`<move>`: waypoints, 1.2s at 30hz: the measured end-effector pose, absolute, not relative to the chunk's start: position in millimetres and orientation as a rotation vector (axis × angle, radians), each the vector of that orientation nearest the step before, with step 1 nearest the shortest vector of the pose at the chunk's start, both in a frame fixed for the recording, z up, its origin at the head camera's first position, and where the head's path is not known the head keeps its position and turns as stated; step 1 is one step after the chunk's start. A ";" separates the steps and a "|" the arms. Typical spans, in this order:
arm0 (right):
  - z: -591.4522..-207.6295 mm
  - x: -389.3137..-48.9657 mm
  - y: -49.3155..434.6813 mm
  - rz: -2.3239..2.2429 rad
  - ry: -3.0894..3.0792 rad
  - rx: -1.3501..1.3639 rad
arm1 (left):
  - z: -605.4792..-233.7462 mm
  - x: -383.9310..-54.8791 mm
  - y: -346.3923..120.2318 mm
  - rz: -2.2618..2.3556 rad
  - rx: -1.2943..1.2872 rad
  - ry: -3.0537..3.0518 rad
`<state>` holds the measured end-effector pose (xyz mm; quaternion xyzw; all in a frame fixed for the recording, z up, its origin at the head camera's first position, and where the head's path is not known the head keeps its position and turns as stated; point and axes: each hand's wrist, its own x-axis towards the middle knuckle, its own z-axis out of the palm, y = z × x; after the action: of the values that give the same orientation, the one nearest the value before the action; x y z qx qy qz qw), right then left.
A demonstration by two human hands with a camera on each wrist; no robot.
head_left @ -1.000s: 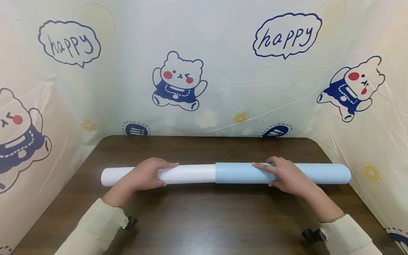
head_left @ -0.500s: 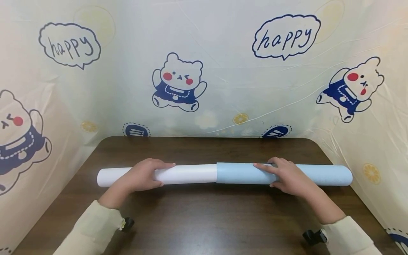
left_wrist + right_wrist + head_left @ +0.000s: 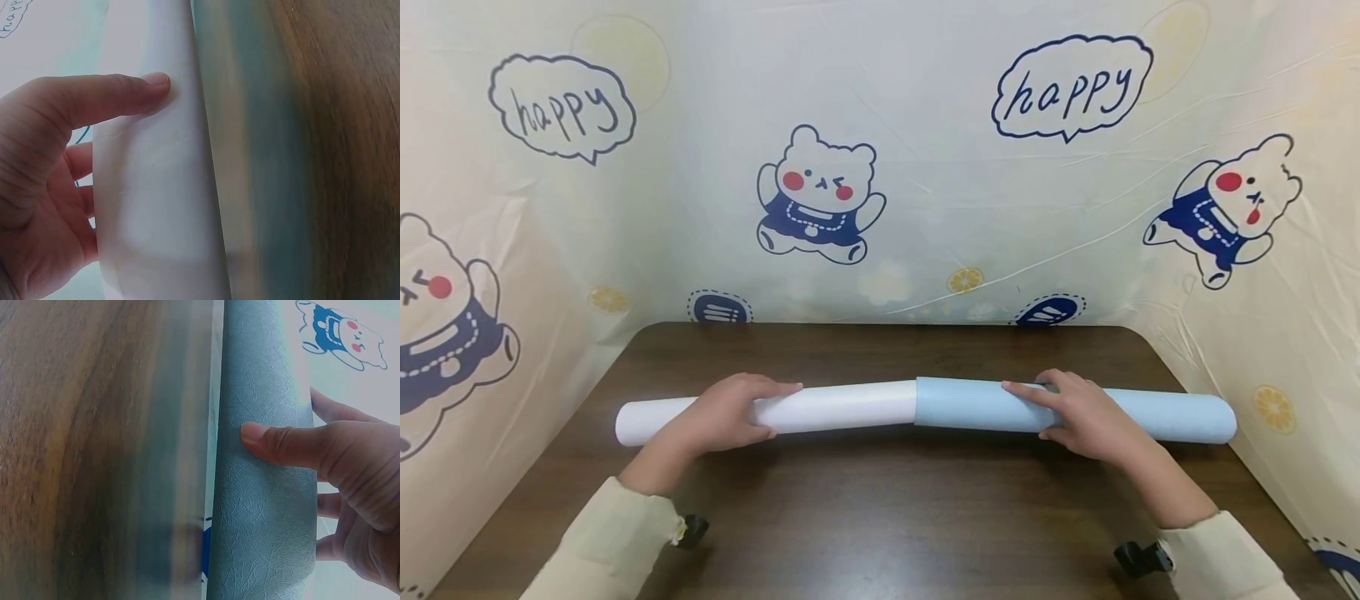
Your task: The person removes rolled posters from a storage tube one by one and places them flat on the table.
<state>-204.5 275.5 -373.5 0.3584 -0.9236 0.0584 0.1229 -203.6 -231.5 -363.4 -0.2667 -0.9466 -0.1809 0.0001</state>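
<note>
A long white tube [image 3: 842, 407] runs into the open end of a light blue tube [image 3: 1180, 415] near the middle of the head view. The two meet at a slight angle, the joint a little higher than the outer ends. My left hand [image 3: 724, 412] grips the white tube, its thumb lying along the near side in the left wrist view. On the blue tube, my right hand [image 3: 1086, 417] keeps a similar hold, the thumb pressed to its finely creased surface [image 3: 259, 506]. How far the white tube reaches inside the blue one is hidden.
Below lies a dark brown wooden table [image 3: 880, 517], whose glossy top reflects the tubes. A pale curtain [image 3: 940, 217] printed with bears and "happy" bubbles encloses the back and both sides.
My left hand has shifted left with the white tube, so more of it shows. My right hand has edged slightly right. The once nearly straight line of tubes now bends at the joint.
</note>
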 end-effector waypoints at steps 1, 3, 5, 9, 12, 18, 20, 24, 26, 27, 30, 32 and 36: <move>-373.2 -204.1 276.4 0.172 -2.701 1.035 | -363.7 -203.4 -233.1 -0.568 -0.840 -2.966; -372.7 -203.2 278.4 0.179 -2.715 1.011 | -364.0 -202.8 -236.2 -0.565 -0.851 -2.937; -372.3 -202.2 280.7 0.185 -2.729 0.982 | -364.5 -201.8 -239.9 -0.555 -0.865 -2.898; -372.4 -200.5 285.0 0.203 -2.755 0.934 | -365.5 -199.4 -246.9 -0.550 -0.865 -2.857; -372.8 -200.2 287.5 0.219 -2.761 0.915 | -366.5 -197.8 -250.9 -0.573 -0.812 -2.886; -372.8 -202.6 292.6 0.248 -2.764 0.878 | -369.3 -195.9 -256.6 -0.620 -0.723 -2.925; -372.1 -203.1 295.3 0.249 -2.780 0.849 | -370.1 -195.8 -258.0 -0.632 -0.713 -2.923; -369.4 -203.7 301.3 0.243 -2.836 0.778 | -370.6 -196.4 -260.1 -0.644 -0.684 -2.923; -368.1 -204.6 304.5 0.244 -2.863 0.745 | -370.5 -196.9 -260.9 -0.646 -0.680 -2.920; -367.8 -205.2 306.3 0.244 -2.873 0.730 | -370.4 -197.1 -261.4 -0.645 -0.679 -2.916; -367.6 -207.2 311.8 0.238 -2.899 0.681 | -369.5 -197.4 -262.0 -0.641 -0.692 -2.901; -367.7 -208.3 315.8 0.242 -2.910 0.653 | -368.4 -197.3 -262.3 -0.642 -0.698 -2.894; -368.4 -209.8 323.1 0.272 -2.934 0.605 | -366.2 -196.5 -263.2 -0.642 -0.696 -2.896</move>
<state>-209.8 323.1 -368.4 0.2007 -0.9732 0.0902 0.0665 -196.5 -263.2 -366.2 -0.2280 -0.9495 -0.2105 0.0472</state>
